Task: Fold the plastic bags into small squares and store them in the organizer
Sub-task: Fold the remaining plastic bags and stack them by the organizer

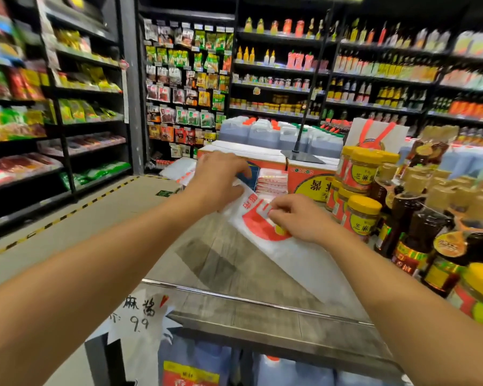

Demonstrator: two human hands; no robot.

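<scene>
A white plastic bag with a red print (265, 232) lies as a long strip across the wooden shelf top (215, 263). My right hand (296, 215) pinches the bag over its red print, fingers curled. My left hand (218, 176) holds the bag's far end, near a small blue organizer (252, 175). In that organizer stand several folded bags (272, 182). More unfolded white bags (180, 169) lie behind my left hand.
Yellow-lidded jars (360, 213) and dark sauce bottles (418, 232) crowd the right edge of the shelf top. An orange carton (307, 176) stands behind the organizer, with a black stand (301, 156) on it. Store shelves line the aisle at left.
</scene>
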